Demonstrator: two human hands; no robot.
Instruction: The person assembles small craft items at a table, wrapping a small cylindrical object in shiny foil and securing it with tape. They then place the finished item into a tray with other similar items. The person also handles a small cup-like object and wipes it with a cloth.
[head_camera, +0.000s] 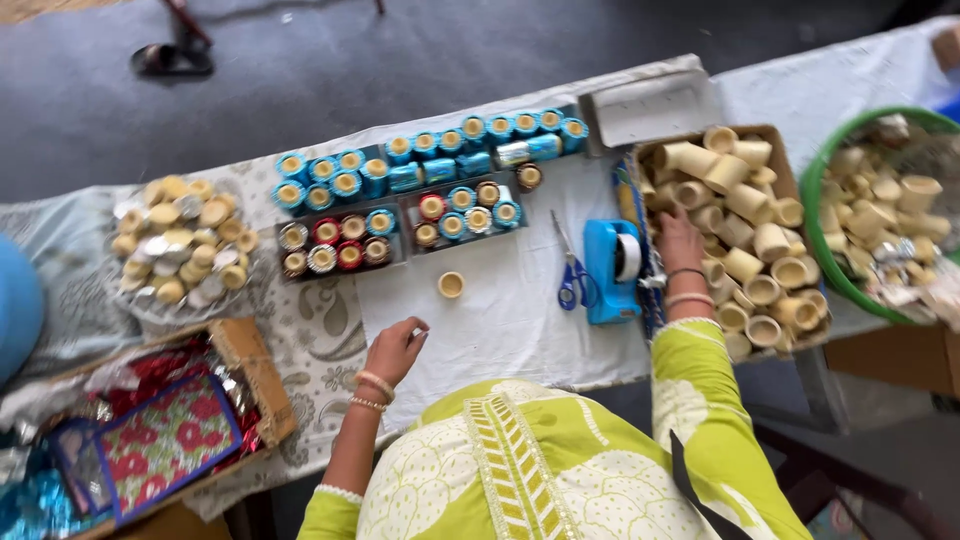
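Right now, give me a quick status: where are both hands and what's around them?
Right hand in the cardboard box, among the plain cups. Left hand resting on the white sheet, empty. Tape dispenser and scissors lie between them.

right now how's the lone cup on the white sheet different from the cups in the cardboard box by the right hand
The lone cup is short and stands upright, alone on the white sheet; the box cups are taller, piled and tilted every way. The right hand reaches among the box cups; the left hand rests short of the lone cup. All are plain beige.
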